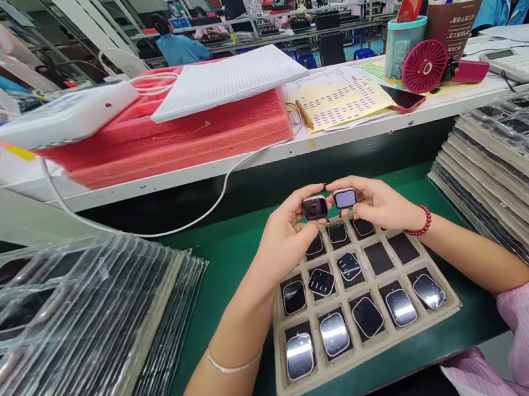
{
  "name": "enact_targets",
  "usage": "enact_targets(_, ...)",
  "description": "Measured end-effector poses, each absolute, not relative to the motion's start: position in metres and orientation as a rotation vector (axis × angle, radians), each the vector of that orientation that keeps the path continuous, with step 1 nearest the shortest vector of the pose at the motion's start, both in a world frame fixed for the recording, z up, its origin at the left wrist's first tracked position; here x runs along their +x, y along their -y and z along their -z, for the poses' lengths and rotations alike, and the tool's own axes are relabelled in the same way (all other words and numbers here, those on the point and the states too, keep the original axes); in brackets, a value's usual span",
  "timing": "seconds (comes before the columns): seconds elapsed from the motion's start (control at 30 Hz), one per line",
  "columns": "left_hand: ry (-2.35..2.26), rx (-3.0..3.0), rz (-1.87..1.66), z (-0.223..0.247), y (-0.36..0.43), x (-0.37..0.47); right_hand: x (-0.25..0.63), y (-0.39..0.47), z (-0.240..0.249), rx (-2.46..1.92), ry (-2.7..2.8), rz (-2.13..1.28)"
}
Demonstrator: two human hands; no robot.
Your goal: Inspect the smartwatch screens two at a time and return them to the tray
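Note:
Above the far edge of a beige compartment tray (374, 365), both hands hold up small watch bodies side by side. My left hand (287, 233) is closed on a smartwatch (314, 208) with a dark screen. Pinched in my right hand (380, 200) is another smartwatch (345, 198), its screen pale and bright. Several more strapless smartwatches (335, 334) lie in the tray's compartments, some turned askew. Two compartments (379, 258) in the middle row, toward the right, hold no watch. The far row is partly covered by my hands.
Tall stacks of clear trays with watches stand on the left (82, 350) and right (506, 184) of the green mat (185, 238). A white shelf (190, 178) behind carries red foam (183, 137), paper (229, 82), a phone (404, 97) and a small fan (425, 66). A white cable (206, 213) hangs down. Other people sit beyond.

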State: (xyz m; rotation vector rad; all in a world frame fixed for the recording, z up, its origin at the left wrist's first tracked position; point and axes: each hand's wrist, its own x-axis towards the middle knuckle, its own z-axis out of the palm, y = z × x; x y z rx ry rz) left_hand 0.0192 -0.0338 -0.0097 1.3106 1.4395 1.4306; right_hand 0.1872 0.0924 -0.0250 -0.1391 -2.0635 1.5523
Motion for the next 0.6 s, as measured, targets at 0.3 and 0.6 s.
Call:
enact_targets(0.3,-1.454,1.286,-1.458,0.0081,0.0340,0.0220,0.1880,-0.0909,0.0247,-0.132,2.100,-1.509)
enact_targets(0.6,-1.475,1.297,-1.427,0.0060,0.0360,0.0220,0.1887,-0.0939,0.0238,-0.097,2.064,-1.594)
